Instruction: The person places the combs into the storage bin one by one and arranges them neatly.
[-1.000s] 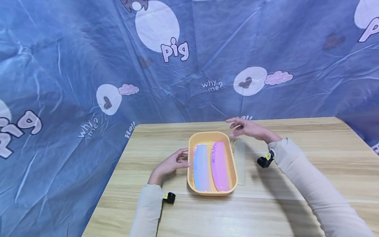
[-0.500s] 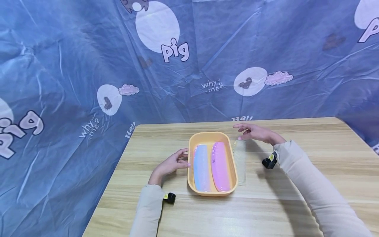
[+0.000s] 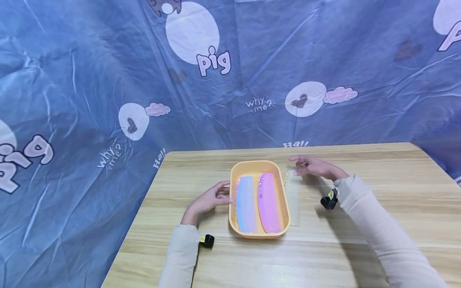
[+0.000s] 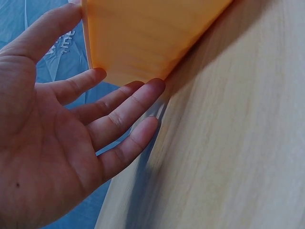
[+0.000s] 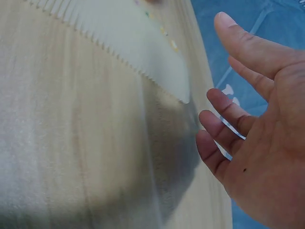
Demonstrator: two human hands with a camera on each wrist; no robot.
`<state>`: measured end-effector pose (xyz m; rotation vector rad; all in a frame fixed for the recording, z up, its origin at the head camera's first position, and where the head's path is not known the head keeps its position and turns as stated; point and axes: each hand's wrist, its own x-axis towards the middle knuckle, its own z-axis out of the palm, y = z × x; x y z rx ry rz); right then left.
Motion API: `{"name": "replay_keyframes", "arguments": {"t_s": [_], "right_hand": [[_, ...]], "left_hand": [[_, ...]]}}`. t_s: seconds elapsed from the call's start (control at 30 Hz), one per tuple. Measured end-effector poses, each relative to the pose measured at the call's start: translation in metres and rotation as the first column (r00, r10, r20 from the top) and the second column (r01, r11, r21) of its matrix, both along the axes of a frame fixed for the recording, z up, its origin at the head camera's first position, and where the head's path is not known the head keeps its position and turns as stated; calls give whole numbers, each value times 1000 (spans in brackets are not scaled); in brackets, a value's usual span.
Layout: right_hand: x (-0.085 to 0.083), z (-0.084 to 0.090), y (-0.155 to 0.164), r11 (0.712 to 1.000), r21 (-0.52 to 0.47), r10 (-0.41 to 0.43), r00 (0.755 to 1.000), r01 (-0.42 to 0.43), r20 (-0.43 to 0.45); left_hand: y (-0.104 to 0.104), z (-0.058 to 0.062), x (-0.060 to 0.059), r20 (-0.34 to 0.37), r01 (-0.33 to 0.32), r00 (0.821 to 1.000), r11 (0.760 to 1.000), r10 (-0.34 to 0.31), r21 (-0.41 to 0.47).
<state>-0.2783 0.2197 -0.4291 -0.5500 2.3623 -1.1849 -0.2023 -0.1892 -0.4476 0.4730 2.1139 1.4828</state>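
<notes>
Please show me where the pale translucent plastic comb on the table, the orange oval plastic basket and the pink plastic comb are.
pale translucent plastic comb (image 3: 292, 197), head view, middle of its length.
orange oval plastic basket (image 3: 252, 163), head view, far rim.
pink plastic comb (image 3: 268, 203), head view, middle of its back.

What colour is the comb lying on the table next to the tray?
The comb is pale, whitish-clear, best seen in the head view.

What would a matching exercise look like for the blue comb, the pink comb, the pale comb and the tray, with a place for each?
Things:
1. blue comb
2. pink comb
3. pale comb
4. tray

Places:
A. on the table, right of the tray
B. right side inside the tray
C. beside the left hand
D. left side inside the tray

Pairs: 1-D, 2-B, 3-A, 4-C
</notes>
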Motion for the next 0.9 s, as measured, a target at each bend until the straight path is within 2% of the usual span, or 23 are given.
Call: {"name": "replay_keyframes", "arguments": {"t_s": [0.13, 0.33, 0.63, 0.77, 0.9], "right_hand": [[1, -8, 0, 1000, 8, -9, 1000, 9, -2], [2, -16, -2, 1000, 2, -21, 999, 21, -50], [-1, -25, -7, 1000, 5, -7, 992, 8, -128], [0, -27, -10, 998, 60, -24, 985, 35, -169], [2, -31, -12, 989, 131, -46, 985, 69, -167]], "left_hand": [[-1, -1, 0, 5, 3, 1000, 1000, -3, 7], [-1, -1, 0, 23, 13, 1000, 1000, -13, 19], [-1, -2, 0, 2, 3, 1000, 1000, -3, 19], [-1, -3, -2, -2, 2, 1000, 1000, -2, 23], [-1, -5, -2, 5, 0, 1000, 1000, 0, 19]]}}
